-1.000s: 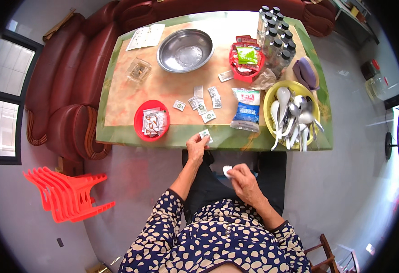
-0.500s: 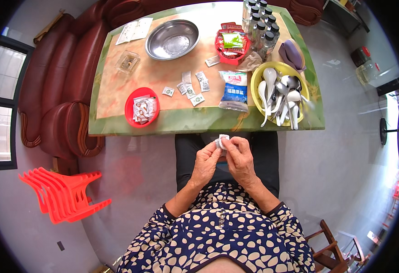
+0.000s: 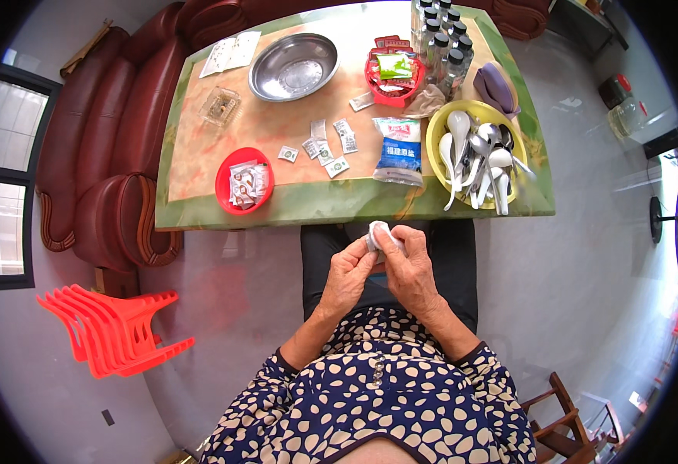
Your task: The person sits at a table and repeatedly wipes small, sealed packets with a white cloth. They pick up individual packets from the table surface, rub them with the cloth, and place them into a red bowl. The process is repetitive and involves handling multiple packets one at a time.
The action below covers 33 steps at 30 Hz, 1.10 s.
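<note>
Below the worktop's (image 3: 199, 197) near edge, over the person's lap, both hands meet around a small white sachet (image 3: 375, 231). Left hand (image 3: 348, 276) has its grip closed, fingertips pinching the sachet's lower left side. Right hand (image 3: 408, 267) has its grip closed too, thumb and fingers pressed on the sachet's right side, so the two hands touch each other there. How the sachet's top edge stands cannot be told; it is too small.

On the worktop, just above the hands, lies a blue and white bag (image 3: 397, 149), near the front edge. Right of the bag sits a yellow bowl (image 3: 436, 131) full of white and metal spoons (image 3: 478, 158). Left of the bag, several small sachets (image 3: 328, 143) lie scattered flat, apart from one another. Further left, at the front edge, a red plate (image 3: 225, 189) holds a heap of more packets. Behind the bag stands a red basket (image 3: 377, 85) with a green packet in it, and right of that a cluster of clear bottles (image 3: 441, 42) with dark caps. A steel bowl (image 3: 292, 68) sits at the back, left of the basket, with a glass ashtray (image 3: 220, 106) and a sheet of paper (image 3: 232, 52) further left. A purple pouch (image 3: 496, 85) lies behind the yellow bowl.

Left of the worktop stands a dark red sofa (image 3: 114, 139); a stack of orange stools (image 3: 107, 329) lies on the floor below it.
</note>
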Motion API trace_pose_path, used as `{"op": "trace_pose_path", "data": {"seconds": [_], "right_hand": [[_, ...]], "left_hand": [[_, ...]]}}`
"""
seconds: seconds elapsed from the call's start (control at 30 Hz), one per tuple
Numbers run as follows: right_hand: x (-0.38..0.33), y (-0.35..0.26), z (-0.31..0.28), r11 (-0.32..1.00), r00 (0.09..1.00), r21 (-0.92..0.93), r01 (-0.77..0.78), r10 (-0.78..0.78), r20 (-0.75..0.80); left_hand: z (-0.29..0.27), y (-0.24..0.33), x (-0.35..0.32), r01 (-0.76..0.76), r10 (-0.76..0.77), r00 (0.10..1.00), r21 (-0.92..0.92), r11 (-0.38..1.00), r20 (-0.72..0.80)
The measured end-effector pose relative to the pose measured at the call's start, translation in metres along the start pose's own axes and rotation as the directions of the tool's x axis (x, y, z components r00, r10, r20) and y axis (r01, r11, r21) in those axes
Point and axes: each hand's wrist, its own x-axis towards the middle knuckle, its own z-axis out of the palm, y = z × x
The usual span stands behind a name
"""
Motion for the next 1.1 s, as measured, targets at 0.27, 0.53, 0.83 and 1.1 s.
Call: {"op": "trace_pose_path", "data": {"seconds": [0.27,0.53,0.83,1.1], "right_hand": [[-0.008,-0.003,0.001,1.000,0.998,-0.016,0.026,-0.025,0.049],[-0.010,-0.005,-0.011,0.951,0.981,0.300,-0.068,0.009,0.193],[0.006,-0.001,-0.008,0.996,0.997,0.088,-0.018,0.011,0.080],[-0.003,-0.008,-0.025,0.993,0.941,0.074,-0.089,0.060,0.332]], "left_hand": [[-0.005,-0.001,0.003,0.046,-0.058,0.997,-0.229,0.972,-0.045],[-0.015,0.004,0.003,0.056,-0.093,0.989,-0.295,0.954,-0.114],[-0.004,0.008,0.001,0.074,-0.091,0.995,-0.275,0.959,-0.050],[-0.010,0.000,0.002,0.111,-0.143,0.984,-0.258,0.960,-0.110]]}}
